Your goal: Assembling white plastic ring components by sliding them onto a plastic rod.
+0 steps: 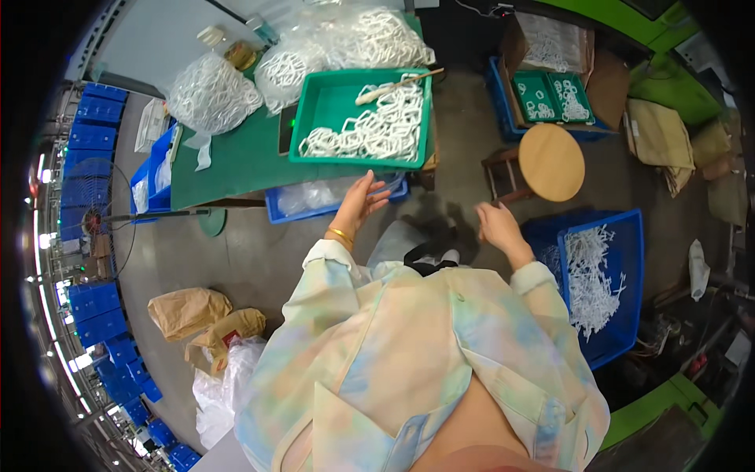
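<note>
My left hand [363, 206] is held in the air just below the near edge of a green tray [297, 118], fingers apart and nothing in it. White ring-shaped plastic pieces [385, 130] lie heaped in the tray. A brush with a wooden handle [397, 85] rests over the heap, its handle end reaching past the tray's right rim. My right hand [501, 230] hovers between a round wooden stool [552, 162] and my body. Its fingers are curled in together; whatever may be in them is hidden.
The tray sits on a green table [228, 169] with clear bags of white pieces [212, 94] behind it. A blue crate [638, 291] of thin white plastic scraps stands at my right. Beyond the stool is a cardboard box [609, 86]; paper bags [189, 311] lie at left.
</note>
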A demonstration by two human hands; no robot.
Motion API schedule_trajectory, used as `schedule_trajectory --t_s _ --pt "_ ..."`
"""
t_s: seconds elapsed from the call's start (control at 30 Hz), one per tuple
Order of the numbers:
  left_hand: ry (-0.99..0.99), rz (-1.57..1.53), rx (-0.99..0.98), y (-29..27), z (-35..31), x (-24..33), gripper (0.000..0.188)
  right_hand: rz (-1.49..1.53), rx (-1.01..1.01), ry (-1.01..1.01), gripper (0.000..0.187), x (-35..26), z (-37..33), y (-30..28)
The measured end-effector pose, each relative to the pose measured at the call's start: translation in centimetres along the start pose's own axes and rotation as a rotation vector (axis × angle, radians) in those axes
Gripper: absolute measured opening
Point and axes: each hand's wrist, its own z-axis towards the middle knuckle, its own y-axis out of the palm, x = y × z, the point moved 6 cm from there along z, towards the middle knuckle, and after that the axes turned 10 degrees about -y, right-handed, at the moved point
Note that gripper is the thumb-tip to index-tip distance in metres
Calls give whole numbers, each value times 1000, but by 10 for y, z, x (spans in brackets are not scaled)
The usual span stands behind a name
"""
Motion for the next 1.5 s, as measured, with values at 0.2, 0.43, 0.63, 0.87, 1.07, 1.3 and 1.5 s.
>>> schedule_trajectory --t_s 0.2,0.43,0.63,0.87,1.07,1.3,1.5 --pt "-39 410 98 18 50 7 56 127 533 -318 25 -9 75 -88" --pt "455 451 539 34 24 213 49 528 369 -307 27 -25 183 -197" --pt "677 5 941 2 62 379 63 755 108 -416 87 -164 365 -269" --pt "370 -103 155 51 139 363 28 1218 -308 -308 59 -206 472 -246" --pt "605 -964 252 34 73 306 16 1242 -54 -329 9 -159 498 -298" --pt "683 -745 -68 16 72 291 12 1120 38 -442 15 -142 482 -361" --pt "420 131 548 58 67 320 33 1445 -23 -281 15 -148 470 -383"
